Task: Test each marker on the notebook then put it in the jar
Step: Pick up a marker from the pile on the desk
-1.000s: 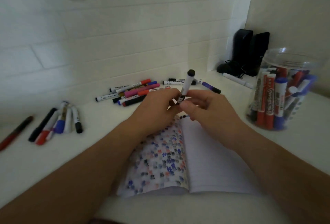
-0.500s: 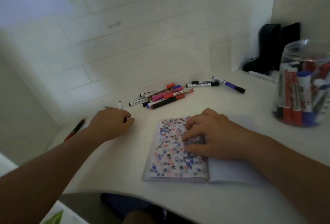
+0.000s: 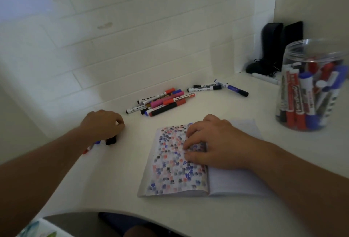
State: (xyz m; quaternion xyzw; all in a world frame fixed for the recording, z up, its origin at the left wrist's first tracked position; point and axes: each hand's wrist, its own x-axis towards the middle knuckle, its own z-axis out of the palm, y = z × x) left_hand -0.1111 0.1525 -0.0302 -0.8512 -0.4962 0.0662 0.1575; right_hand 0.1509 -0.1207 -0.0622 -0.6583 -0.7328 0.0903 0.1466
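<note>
Left hand point(image 3: 103, 124) is now curling around a marker point(image 3: 111, 140) from the desk point(image 3: 113, 180), while the right hand point(image 3: 211, 142) is lying flat, pinning the notebook point(image 3: 170, 176) for testing.

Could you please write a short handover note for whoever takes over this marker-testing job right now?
Left hand: fingers curled over the small group of markers at the desk's left; whether it grips one is unclear.
Right hand: flat on the open notebook with colour-dotted page, steadying it.
Done: the clear plastic jar at right already holds many red, blue and black markers.
Left: the mixed pile of markers by the wall, the few black and blue markers further right, and the left group.
</note>
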